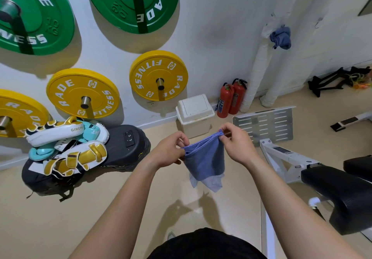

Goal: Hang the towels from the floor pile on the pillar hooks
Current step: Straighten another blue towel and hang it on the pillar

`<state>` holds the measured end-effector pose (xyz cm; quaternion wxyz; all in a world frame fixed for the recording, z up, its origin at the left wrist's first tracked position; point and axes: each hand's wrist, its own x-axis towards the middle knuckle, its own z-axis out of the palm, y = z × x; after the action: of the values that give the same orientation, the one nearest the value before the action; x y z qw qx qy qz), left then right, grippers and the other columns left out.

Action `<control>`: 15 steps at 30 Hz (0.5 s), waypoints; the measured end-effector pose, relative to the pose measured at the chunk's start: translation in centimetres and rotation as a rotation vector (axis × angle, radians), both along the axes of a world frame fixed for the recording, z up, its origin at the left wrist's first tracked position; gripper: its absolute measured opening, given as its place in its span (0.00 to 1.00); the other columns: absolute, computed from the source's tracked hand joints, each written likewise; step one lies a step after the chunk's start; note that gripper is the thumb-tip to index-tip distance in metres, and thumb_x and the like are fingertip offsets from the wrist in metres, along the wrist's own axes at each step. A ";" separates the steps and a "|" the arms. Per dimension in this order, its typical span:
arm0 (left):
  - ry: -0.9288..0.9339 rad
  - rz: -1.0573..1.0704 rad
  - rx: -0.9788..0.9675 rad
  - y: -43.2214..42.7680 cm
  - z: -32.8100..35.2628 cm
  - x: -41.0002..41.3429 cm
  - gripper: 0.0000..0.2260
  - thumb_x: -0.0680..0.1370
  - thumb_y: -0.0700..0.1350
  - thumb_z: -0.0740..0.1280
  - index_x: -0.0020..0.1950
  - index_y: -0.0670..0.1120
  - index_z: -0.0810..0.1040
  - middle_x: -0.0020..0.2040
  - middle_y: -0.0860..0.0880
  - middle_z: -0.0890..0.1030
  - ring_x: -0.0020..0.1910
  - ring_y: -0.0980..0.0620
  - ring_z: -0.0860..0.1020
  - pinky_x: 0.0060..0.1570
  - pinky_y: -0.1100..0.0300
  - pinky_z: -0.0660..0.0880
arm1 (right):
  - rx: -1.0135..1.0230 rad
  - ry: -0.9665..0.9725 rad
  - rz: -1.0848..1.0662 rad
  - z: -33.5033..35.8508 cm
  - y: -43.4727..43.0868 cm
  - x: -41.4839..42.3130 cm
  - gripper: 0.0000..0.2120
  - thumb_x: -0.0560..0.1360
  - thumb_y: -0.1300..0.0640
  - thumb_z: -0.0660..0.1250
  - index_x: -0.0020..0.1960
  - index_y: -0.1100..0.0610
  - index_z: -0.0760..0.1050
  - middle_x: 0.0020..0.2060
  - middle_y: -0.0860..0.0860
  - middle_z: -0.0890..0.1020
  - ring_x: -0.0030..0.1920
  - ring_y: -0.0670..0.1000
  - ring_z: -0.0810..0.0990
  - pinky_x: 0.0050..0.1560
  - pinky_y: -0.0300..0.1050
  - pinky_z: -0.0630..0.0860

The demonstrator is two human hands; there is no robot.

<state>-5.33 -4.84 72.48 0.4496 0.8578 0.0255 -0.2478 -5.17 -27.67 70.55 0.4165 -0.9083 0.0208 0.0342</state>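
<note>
1. Left hand (171, 151) grips the nearer end of a blue towel's top edge, fingers curled round the cloth.
2. Right hand (235, 143) pinches the farther end of the same edge between thumb and fingertips, held slightly higher than the left.
3. Blue towel (205, 162) hangs folded between the two hands, in front of the person's body and above the beige floor (100, 208). A paler layer shows below its bottom edge.
4. Second blue towel (280, 38), bunched, hangs high on the white pillar (332, 43) at upper right, just beside a white wrapped pipe (259, 73).
5. Small metal hook (318, 23) sticks out of the pillar, near the hung towel and to its right.
6. White swing-lid bin (194, 115) stands against the wall beyond the hands, with two red fire extinguishers (231, 99) just beside it.
7. Green weight plates (130, 2) and yellow weight plates (159, 75) sit on wall pegs at left.
8. White-and-gold boxing pads (66, 143) lie piled on a black cushion (124, 148) under the plates.
</note>
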 end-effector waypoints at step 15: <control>-0.160 0.034 -0.022 -1.5 -2.2 -1.1 0.16 0.68 0.45 0.80 0.52 0.52 0.79 0.47 0.53 0.82 0.42 0.56 0.78 0.38 0.70 0.74 | 0.077 -0.009 -0.040 0.6 -0.6 0.0 0.06 0.79 0.60 0.64 0.48 0.50 0.74 0.42 0.42 0.80 0.45 0.44 0.77 0.47 0.44 0.73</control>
<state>-6.47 -6.33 70.31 0.4636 0.8694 0.0016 -0.1710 -5.19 -28.25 71.12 0.4519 -0.8911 0.0359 0.0228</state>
